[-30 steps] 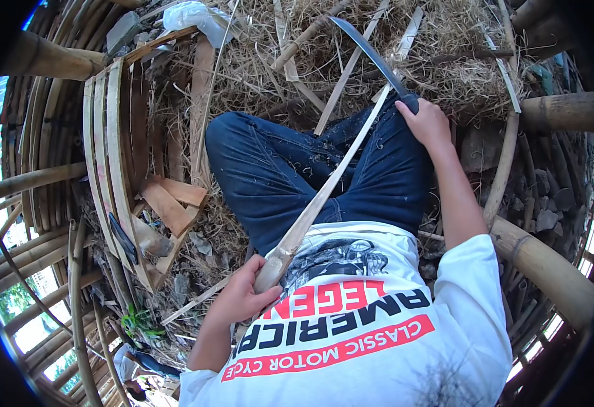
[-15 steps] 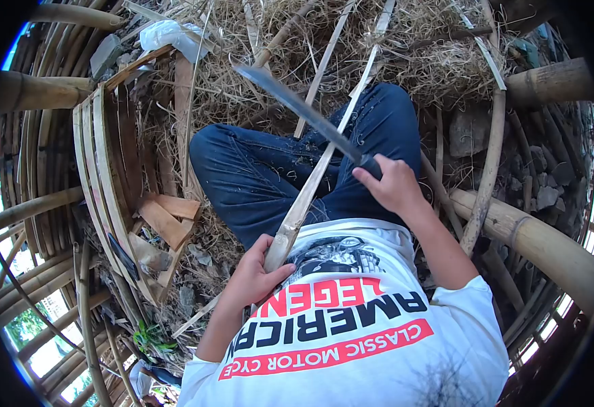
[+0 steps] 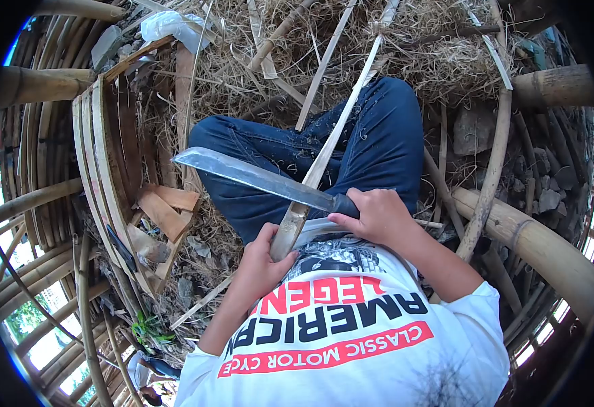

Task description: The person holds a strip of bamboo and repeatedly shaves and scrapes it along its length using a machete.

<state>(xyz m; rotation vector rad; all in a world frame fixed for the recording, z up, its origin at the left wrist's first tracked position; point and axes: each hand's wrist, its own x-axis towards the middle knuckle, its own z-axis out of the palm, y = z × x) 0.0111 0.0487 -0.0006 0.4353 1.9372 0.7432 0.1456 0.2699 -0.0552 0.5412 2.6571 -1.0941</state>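
Note:
My left hand [image 3: 261, 264] is wrapped round the near end of a long, pale bamboo strip [image 3: 337, 129], close to my shirt. The strip slants away over my crossed legs toward the shavings. My right hand [image 3: 378, 216] grips the dark handle of a machete [image 3: 253, 176]. Its broad, grey blade points left and lies across the strip, a little beyond my left hand. Whether the edge bites into the strip cannot be made out.
Curly shavings [image 3: 297, 61] cover the ground ahead. At left stand curved wooden slats [image 3: 100, 156] with wood offcuts [image 3: 164, 216] beside them. A white plastic bag [image 3: 175, 30] lies at the upper left. A thick bamboo pole [image 3: 534, 237] runs along the right, near stones [image 3: 548, 200].
The machete has come nearer to my body and turned more level, its blade now across the strip by my left hand. My left hand has stayed almost in place.

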